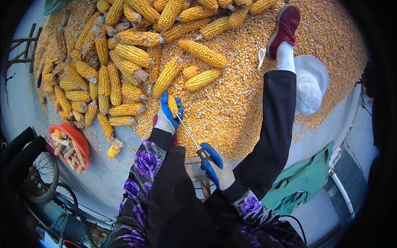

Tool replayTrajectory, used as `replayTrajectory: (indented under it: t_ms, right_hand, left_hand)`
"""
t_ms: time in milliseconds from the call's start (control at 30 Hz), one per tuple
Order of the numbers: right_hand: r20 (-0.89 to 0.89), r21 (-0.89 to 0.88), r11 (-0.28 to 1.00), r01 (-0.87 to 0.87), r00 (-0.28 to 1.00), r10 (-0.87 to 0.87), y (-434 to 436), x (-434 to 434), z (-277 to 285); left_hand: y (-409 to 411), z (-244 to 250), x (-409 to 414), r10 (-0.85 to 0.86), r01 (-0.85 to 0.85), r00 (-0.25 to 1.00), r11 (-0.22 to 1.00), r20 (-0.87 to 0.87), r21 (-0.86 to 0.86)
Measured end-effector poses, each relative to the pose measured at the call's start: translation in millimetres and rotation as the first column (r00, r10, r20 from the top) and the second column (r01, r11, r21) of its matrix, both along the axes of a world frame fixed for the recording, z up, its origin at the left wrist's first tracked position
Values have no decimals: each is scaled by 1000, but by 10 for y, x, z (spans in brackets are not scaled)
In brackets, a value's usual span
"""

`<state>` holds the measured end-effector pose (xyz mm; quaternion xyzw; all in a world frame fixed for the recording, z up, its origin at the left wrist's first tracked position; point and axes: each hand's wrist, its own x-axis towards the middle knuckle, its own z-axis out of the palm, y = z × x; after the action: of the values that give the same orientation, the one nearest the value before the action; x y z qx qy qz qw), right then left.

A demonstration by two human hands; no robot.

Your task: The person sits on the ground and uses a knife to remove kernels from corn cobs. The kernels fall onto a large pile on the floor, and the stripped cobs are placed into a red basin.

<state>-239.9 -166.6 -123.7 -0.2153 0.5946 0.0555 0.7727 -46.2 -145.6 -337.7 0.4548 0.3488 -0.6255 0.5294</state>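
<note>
My left hand (167, 114), in a blue-coated work glove, is closed around a corn cob (172, 104) with yellow kernels. In my right hand (218, 169), gloved the same way, is a screwdriver (188, 131) by its dark handle. The shaft slants up to the left, and its tip meets the near end of the held cob. Just beyond my left hand lies a whole ear of corn (167, 76) on loose kernels (226, 121). To its right are another full ear (202, 79) and a short broken piece (190, 72).
A heap of corn ears (133, 55) spreads across the far left. An orange-red basin (81, 141) holds several stripped cobs at left. My outstretched leg in a maroon shoe (284, 31) crosses the kernels beside a white hat (310, 88). Green cloth (301, 183) and a wheeled cart (55, 214) flank me.
</note>
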Motion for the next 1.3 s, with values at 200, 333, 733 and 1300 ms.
replayTrajectory:
  t_ms: [200,333,733,1300]
  right_hand:
    - [-35,117,977,177,984,-174,-11,125,49]
    - [-34,158,939,306,952,-304,9,247,69]
    - [-80,59,968,245,967,-240,253,618,-97]
    - [-110,74,955,287,954,-278,-195,591,-858]
  left_hand:
    - [14,-65,-40,-27,19,993,997,117,69]
    - [-71,-85,-110,-100,52,969,976,225,211]
    - [60,-342,-69,-107,47,968,965,226,258]
    - [21,-135,-177,-291,237,936,937,197,255]
